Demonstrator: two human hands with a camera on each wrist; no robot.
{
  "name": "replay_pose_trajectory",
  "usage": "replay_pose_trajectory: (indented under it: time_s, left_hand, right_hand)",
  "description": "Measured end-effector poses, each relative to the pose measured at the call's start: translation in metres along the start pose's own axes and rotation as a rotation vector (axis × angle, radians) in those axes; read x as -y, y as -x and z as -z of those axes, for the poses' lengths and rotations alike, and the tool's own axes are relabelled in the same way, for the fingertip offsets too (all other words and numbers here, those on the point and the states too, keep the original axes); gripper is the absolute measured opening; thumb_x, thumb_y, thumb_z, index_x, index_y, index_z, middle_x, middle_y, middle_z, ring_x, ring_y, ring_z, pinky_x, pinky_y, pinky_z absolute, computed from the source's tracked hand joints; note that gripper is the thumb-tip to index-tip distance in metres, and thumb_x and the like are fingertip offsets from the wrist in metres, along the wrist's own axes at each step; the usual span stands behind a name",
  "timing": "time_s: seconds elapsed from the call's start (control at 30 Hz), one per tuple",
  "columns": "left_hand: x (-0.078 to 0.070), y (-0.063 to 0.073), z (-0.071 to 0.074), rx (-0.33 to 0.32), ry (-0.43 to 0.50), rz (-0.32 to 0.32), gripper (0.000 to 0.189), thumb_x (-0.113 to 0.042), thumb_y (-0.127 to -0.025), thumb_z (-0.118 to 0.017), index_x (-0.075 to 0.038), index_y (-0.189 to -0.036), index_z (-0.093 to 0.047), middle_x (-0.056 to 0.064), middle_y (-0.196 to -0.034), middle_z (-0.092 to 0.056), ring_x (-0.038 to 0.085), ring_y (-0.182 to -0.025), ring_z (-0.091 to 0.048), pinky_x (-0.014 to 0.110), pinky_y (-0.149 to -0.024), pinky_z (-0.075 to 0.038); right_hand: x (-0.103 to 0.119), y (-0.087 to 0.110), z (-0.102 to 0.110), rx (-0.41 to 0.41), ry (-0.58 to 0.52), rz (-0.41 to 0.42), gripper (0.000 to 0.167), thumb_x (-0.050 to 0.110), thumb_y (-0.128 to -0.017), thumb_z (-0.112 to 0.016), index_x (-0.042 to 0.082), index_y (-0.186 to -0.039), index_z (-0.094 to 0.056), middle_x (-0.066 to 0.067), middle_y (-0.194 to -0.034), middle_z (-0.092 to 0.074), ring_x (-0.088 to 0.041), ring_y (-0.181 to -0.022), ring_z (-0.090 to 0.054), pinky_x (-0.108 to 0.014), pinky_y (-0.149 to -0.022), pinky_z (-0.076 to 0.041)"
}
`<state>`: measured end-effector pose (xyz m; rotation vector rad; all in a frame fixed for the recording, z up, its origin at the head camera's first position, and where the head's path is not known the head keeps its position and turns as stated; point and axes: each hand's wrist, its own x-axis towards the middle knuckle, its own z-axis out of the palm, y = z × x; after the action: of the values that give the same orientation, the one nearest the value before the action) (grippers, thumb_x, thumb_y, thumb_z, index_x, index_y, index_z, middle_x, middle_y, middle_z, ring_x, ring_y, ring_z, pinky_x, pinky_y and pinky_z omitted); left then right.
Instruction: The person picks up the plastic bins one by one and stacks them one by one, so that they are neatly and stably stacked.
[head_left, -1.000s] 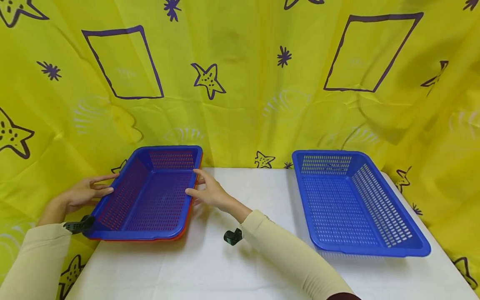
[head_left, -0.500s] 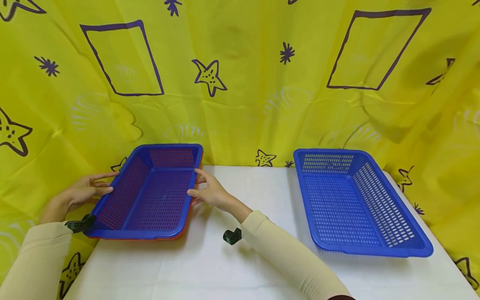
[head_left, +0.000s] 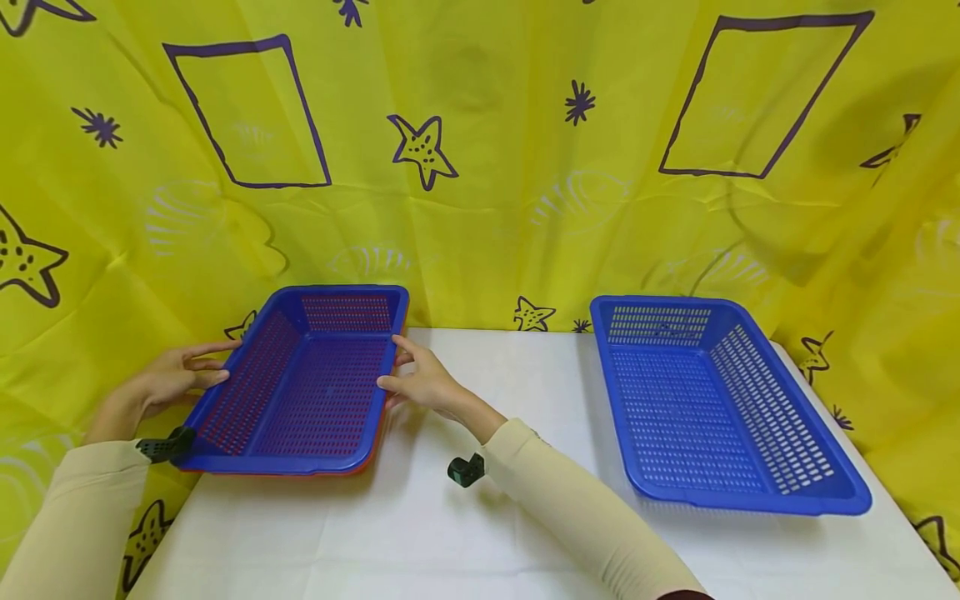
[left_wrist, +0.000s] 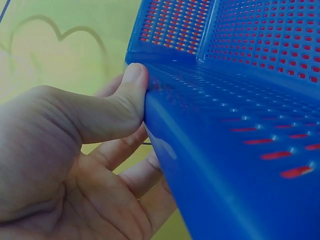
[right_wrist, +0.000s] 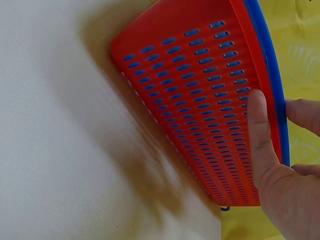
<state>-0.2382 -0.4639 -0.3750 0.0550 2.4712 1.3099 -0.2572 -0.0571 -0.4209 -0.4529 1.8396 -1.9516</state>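
Observation:
At the table's left, a blue plastic basket (head_left: 330, 392) sits nested in a red basket (right_wrist: 185, 20), whose edge shows beneath its rim. My left hand (head_left: 168, 383) holds the left rim; the left wrist view has its thumb (left_wrist: 132, 95) against the blue edge and the other fingers behind. On the opposite side my right hand (head_left: 427, 379) grips the right rim. One digit lies on the red wall under the lip and another touches the blue rim (right_wrist: 275, 70). Red shows through the blue basket's holes.
A second blue basket (head_left: 682, 417) stands at the right of the white table (head_left: 495, 550). Behind and on both sides hangs a yellow curtain (head_left: 502, 225) with starfish drawings. A small dark wrist camera (head_left: 467, 471) sits by the right cuff.
Both hands keep their hold on the nested baskets, which stay in about the same place. The whole head view has shifted slightly.

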Motion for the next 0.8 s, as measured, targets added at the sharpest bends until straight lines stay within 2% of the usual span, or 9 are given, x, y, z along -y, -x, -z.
replay_pose_trajectory:
  time_s: [0.17, 0.27, 0.37, 0.47, 0.67, 0.73, 0.8]
  left_hand:
    - [0.0, 0.0, -0.001, 0.002, 0.024, 0.003, 0.067, -0.021, -0.104, -0.063, -0.027, -0.163, -0.03, 0.046, -0.155, -0.021, 0.003, -0.107, -0.059, 0.035, -0.089, -0.059]
    - [0.001, 0.0, 0.0, 0.006, 0.037, 0.005, 0.067, -0.021, -0.105, -0.063, -0.029, -0.163, -0.03, 0.046, -0.155, -0.02, 0.001, -0.104, -0.06, 0.035, -0.089, -0.06]
    - [0.0, 0.0, 0.001, 0.01, 0.027, 0.007, 0.068, -0.021, -0.105, -0.062, -0.028, -0.163, -0.03, 0.046, -0.155, -0.019, 0.006, -0.108, -0.061, 0.036, -0.09, -0.06]
    - [-0.003, 0.0, 0.001, 0.009, 0.003, 0.007, 0.068, -0.021, -0.105, -0.062, -0.025, -0.164, -0.028, 0.046, -0.155, -0.019, 0.016, -0.115, -0.06, 0.037, -0.09, -0.06]
    - [-0.009, -0.001, 0.0, 0.005, -0.047, 0.0, 0.07, -0.022, -0.104, -0.063, -0.013, -0.164, -0.027, 0.047, -0.152, -0.024, 0.042, -0.127, -0.055, 0.042, -0.091, -0.059]
    - [-0.01, -0.001, 0.0, 0.008, -0.047, 0.004, 0.071, -0.021, -0.104, -0.064, -0.01, -0.163, -0.027, 0.047, -0.152, -0.025, 0.043, -0.127, -0.055, 0.043, -0.091, -0.059]
    - [-0.011, 0.0, -0.001, 0.015, -0.042, 0.01, 0.072, -0.02, -0.103, -0.065, -0.009, -0.163, -0.026, 0.047, -0.152, -0.025, 0.038, -0.124, -0.058, 0.043, -0.091, -0.06]
  right_hand:
    - [0.0, 0.001, 0.0, -0.002, 0.012, 0.005, 0.083, -0.009, -0.093, -0.069, 0.007, -0.163, -0.026, -0.018, -0.124, -0.049, -0.044, -0.077, -0.071, -0.06, -0.085, -0.056]
    - [-0.001, 0.0, 0.001, -0.003, 0.016, 0.009, 0.083, -0.008, -0.093, -0.069, 0.007, -0.162, -0.027, -0.018, -0.124, -0.05, -0.048, -0.079, -0.071, -0.06, -0.085, -0.057]
    - [0.0, 0.0, 0.001, -0.004, 0.015, 0.007, 0.083, -0.008, -0.093, -0.07, 0.007, -0.162, -0.027, -0.018, -0.124, -0.049, -0.05, -0.081, -0.07, -0.06, -0.085, -0.057]
    - [0.002, 0.0, 0.001, -0.002, 0.016, -0.003, 0.084, -0.008, -0.093, -0.069, 0.007, -0.163, -0.026, -0.018, -0.124, -0.048, -0.05, -0.081, -0.07, -0.061, -0.086, -0.056]
    - [0.007, -0.001, 0.003, 0.0, 0.032, -0.027, 0.085, -0.009, -0.093, -0.069, 0.007, -0.163, -0.024, -0.016, -0.123, -0.049, -0.033, -0.067, -0.072, -0.059, -0.087, -0.057]
    - [0.008, -0.001, 0.003, 0.001, 0.05, -0.038, 0.085, -0.008, -0.093, -0.07, 0.007, -0.163, -0.025, -0.015, -0.123, -0.049, -0.033, -0.067, -0.072, -0.058, -0.087, -0.057]
    - [0.009, 0.0, 0.004, 0.005, 0.065, -0.051, 0.086, -0.007, -0.092, -0.071, 0.008, -0.163, -0.025, -0.015, -0.123, -0.05, -0.038, -0.071, -0.073, -0.057, -0.087, -0.057]
